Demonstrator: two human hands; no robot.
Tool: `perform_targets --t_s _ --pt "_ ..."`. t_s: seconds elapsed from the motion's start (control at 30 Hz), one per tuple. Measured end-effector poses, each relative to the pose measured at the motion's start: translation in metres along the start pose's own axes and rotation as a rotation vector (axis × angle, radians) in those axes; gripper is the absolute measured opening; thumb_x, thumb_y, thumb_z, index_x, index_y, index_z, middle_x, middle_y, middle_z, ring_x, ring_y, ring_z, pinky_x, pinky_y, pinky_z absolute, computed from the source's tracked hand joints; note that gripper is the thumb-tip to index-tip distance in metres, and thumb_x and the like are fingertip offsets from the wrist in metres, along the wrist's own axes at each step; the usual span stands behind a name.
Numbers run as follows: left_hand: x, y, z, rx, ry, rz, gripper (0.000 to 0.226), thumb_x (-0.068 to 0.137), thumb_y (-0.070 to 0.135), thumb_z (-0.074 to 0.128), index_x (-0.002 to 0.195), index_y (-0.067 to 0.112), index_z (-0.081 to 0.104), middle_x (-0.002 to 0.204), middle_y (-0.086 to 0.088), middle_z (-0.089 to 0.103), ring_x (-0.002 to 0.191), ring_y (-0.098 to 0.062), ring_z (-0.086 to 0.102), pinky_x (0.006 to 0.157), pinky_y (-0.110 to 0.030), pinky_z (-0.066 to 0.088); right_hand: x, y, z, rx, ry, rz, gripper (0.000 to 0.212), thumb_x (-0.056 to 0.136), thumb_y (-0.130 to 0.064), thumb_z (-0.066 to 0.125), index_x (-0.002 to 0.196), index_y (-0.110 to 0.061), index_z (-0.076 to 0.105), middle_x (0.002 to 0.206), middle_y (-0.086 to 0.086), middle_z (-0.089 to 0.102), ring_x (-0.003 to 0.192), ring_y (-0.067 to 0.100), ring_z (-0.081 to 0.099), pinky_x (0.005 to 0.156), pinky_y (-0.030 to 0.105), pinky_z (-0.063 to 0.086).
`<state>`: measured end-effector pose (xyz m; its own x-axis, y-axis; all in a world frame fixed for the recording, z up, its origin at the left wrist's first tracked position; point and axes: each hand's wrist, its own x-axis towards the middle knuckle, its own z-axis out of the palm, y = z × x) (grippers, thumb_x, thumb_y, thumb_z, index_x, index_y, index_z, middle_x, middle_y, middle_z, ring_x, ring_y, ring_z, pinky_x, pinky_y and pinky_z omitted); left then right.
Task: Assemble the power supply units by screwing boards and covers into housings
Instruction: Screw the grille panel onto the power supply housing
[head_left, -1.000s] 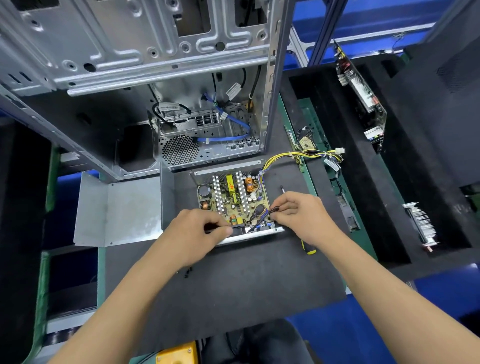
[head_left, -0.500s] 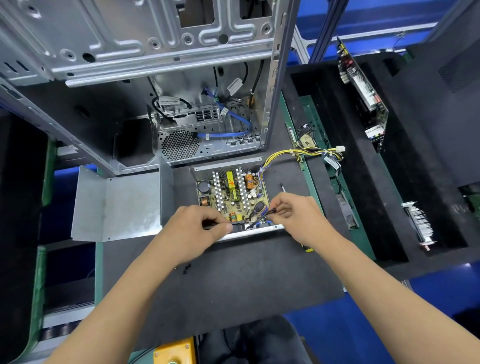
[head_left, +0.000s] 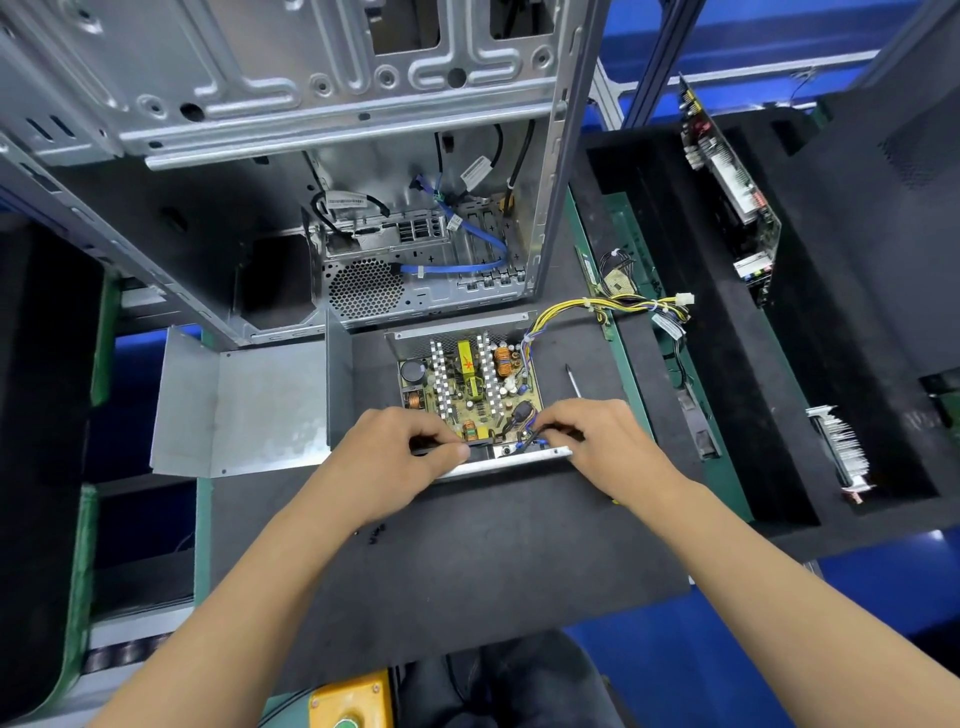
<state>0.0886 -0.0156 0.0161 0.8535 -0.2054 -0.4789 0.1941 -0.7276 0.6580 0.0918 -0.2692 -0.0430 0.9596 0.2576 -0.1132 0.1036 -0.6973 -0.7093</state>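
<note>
Big open computer case (head_left: 322, 171) towers at the back of the dark mat (head_left: 467, 561), and right in front of it sits the power supply housing (head_left: 511, 457), lid off, with the circuit board (head_left: 470, 387) lying flat inside and its yellow wire bundle (head_left: 602, 304) trailing off to the right. The loose metal cover (head_left: 244, 405) waits just left of the housing, folded wall up. Now both hands are in at the near edge: the left hand (head_left: 400, 457) has fingers curled tight round a dark slim piece at the housing's front lip, the right hand (head_left: 597, 441) pinches the dark wires at the board's near right corner. Whether that piece in the left hand is a switch or socket part, hard to call from here. The front lip runs left to right, straight between the two hands, so whatever seats next goes in along that line, away from the body. A screwdriver (head_left: 572, 379) lies just beyond the right hand, shaft pointing away, so that hand is the nearer one to grab it. A few small black screws (head_left: 375, 534) sit on the mat beside the left wrist.
</note>
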Motion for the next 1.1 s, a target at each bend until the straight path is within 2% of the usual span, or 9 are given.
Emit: perform_targets --t_s 0.13,0.27,0.4,0.53,0.63,0.77,0.97,1.1 --pt "0.0 0.0 0.0 -0.006 0.001 -0.001 0.014 0.088 0.041 0.072 0.074 0.043 0.071 0.084 0.023 0.069 0.083 0.007 0.06 0.067 -0.015 0.043 0.001 -0.001 -0.001 -0.07 0.019 -0.123 0.011 0.086 -0.004 0.072 0.094 -0.009 0.077 0.093 0.001 0.076 0.086 0.016 0.069 0.081 0.022 0.05" --pt "0.0 -0.001 0.001 -0.014 -0.002 0.001 0.012 0.088 0.042 0.071 0.076 0.042 0.072 0.084 0.023 0.069 0.083 0.011 0.059 0.067 -0.014 0.043 0.001 0.001 0.001 -0.053 0.011 -0.131 0.012 0.086 -0.001 0.071 0.094 -0.008 0.077 0.093 0.001 0.074 0.084 0.017 0.068 0.08 0.023 0.051" --pt "0.001 -0.003 0.001 -0.018 -0.002 0.002 0.009 0.088 0.043 0.071 0.08 0.04 0.074 0.088 0.021 0.071 0.086 0.006 0.061 0.07 -0.017 0.045 0.0 0.003 0.004 -0.009 0.036 -0.081 0.012 0.085 -0.001 0.072 0.093 -0.009 0.076 0.091 -0.001 0.073 0.081 0.015 0.067 0.078 0.028 0.055" --pt "0.001 -0.004 0.002 -0.02 0.0 0.007 0.009 0.088 0.043 0.071 0.08 0.041 0.074 0.087 0.021 0.071 0.087 0.006 0.061 0.071 -0.016 0.045 -0.002 0.001 0.003 -0.045 0.053 -0.167 0.013 0.083 0.002 0.074 0.092 -0.007 0.076 0.089 0.001 0.074 0.08 0.014 0.068 0.078 0.022 0.053" --pt "0.002 -0.005 0.002 -0.027 0.001 0.006 0.009 0.088 0.044 0.071 0.08 0.041 0.074 0.087 0.021 0.071 0.087 0.005 0.061 0.071 -0.017 0.045 -0.003 0.002 0.001 -0.049 0.052 -0.188 0.013 0.081 0.003 0.075 0.091 -0.006 0.076 0.09 0.001 0.074 0.082 0.015 0.069 0.079 0.024 0.054" --pt "0.003 -0.008 0.004 -0.049 0.007 0.01 0.01 0.087 0.044 0.072 0.079 0.04 0.075 0.083 0.027 0.069 0.087 0.007 0.06 0.073 -0.018 0.043 -0.002 0.003 0.002 0.015 0.081 -0.137 0.017 0.078 0.005 0.076 0.089 -0.008 0.076 0.089 -0.001 0.075 0.079 0.012 0.068 0.078 0.021 0.054" --pt "0.004 -0.011 0.004 -0.061 0.007 0.013 0.01 0.087 0.046 0.072 0.08 0.039 0.075 0.085 0.026 0.069 0.09 0.003 0.06 0.076 -0.02 0.043 -0.003 0.003 0.003 0.063 0.071 -0.101 0.018 0.079 0.005 0.076 0.09 -0.009 0.078 0.091 -0.001 0.075 0.08 0.008 0.068 0.08 0.017 0.053" --pt "0.005 -0.012 0.005 -0.062 0.013 0.023 0.01 0.086 0.046 0.072 0.079 0.039 0.075 0.083 0.028 0.068 0.089 0.004 0.06 0.074 -0.018 0.042 0.0 0.002 0.002 -0.039 0.042 -0.211 0.017 0.077 0.007 0.076 0.089 -0.005 0.077 0.089 0.003 0.075 0.081 0.017 0.07 0.079 0.023 0.052"
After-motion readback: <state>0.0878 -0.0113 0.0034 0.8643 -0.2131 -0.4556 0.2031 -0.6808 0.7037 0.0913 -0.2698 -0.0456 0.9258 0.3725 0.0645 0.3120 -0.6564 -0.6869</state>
